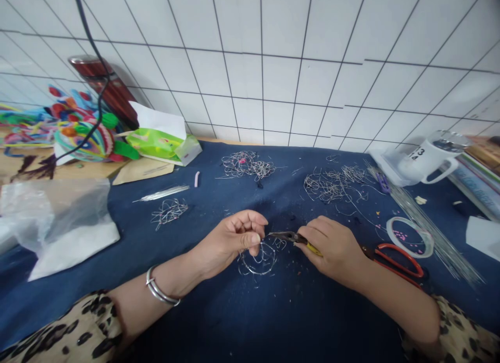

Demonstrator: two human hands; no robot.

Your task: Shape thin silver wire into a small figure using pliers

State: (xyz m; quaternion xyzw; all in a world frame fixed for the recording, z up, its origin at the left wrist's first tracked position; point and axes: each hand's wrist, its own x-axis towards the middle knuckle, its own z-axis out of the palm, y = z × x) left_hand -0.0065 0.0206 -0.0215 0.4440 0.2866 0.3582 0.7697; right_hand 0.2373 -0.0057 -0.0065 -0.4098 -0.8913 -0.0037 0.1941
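Note:
My left hand [238, 235] pinches a thin silvery wire piece [262, 272], bent into loops that hang below the fingertips. In my right hand [332, 248] is a pair of needle-nose pliers [287, 236] with yellow grips. Their dark jaws point left and reach close to my left fingertips, by the top of the wire; whether they grip it I cannot tell. Behind the hands lie two tangled heaps of bent wire, one heap [250, 165] near the middle and another heap [332, 183] to the right. A smaller wire bundle [170, 212] rests left of my left hand.
Red-handled scissors [400, 261] and a round clear dish [410, 238] with pink bits lie right of my right hand, beside long straight wires [437, 233]. A white mug [435, 157] stands behind. Plastic bags [74, 217], a tissue pack [164, 144] and a red flask [103, 87] are at left.

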